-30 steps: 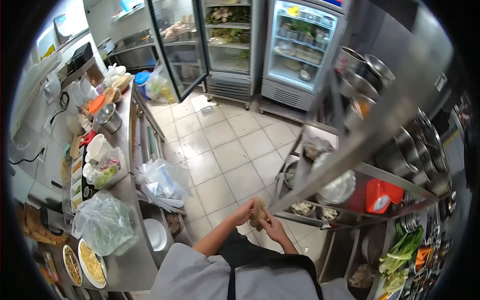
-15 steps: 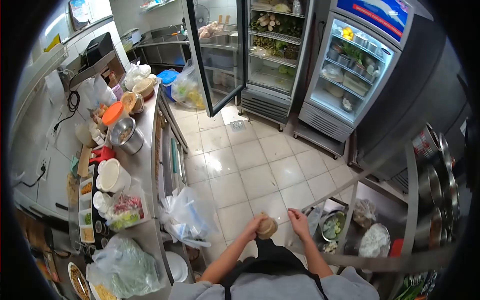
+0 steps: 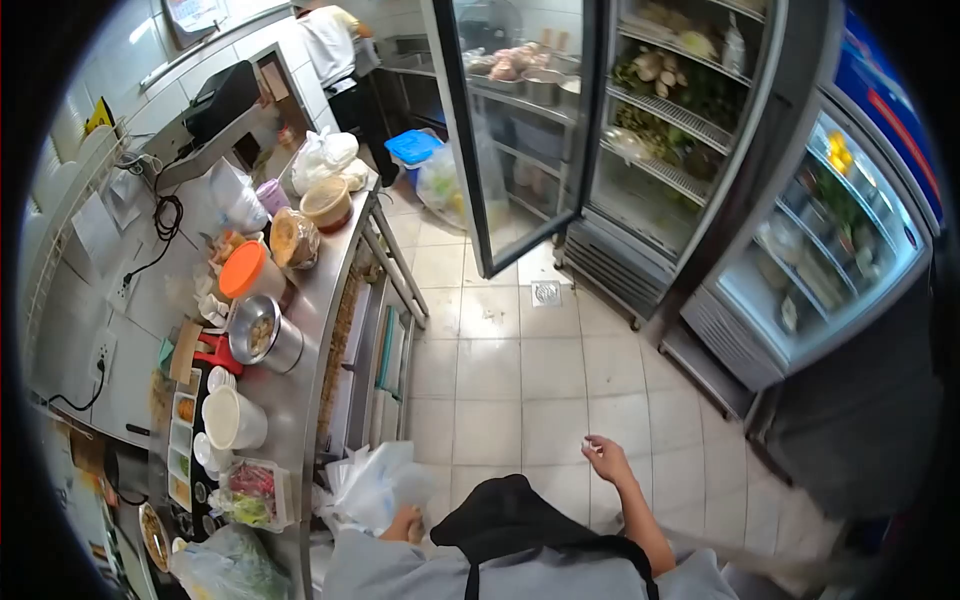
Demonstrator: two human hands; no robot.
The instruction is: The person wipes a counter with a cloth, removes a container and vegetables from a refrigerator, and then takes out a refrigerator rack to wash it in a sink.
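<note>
My left hand (image 3: 405, 522) is low at the left of my body, beside white plastic bags (image 3: 375, 490) that hang by the steel counter. Its fingers look curled, and what they hold is mostly hidden. Out over the floor tiles, my right hand (image 3: 605, 459) has thumb and fingers pinched together, with a tiny pale thing at the tips, too small to name. A black apron (image 3: 495, 520) lies between the two hands.
Along the left runs a counter (image 3: 325, 290) with a steel pot (image 3: 265, 335), an orange-lidded tub (image 3: 250, 270) and a bag of greens (image 3: 230, 565). Ahead stand an open glass fridge door (image 3: 520, 140) and a lit fridge (image 3: 820, 240). A person (image 3: 335, 50) stands at the back.
The view has turned left and moved forward. My left hand, earlier around a round brownish thing in front of me, is now lower and further left. A person has come into view.
</note>
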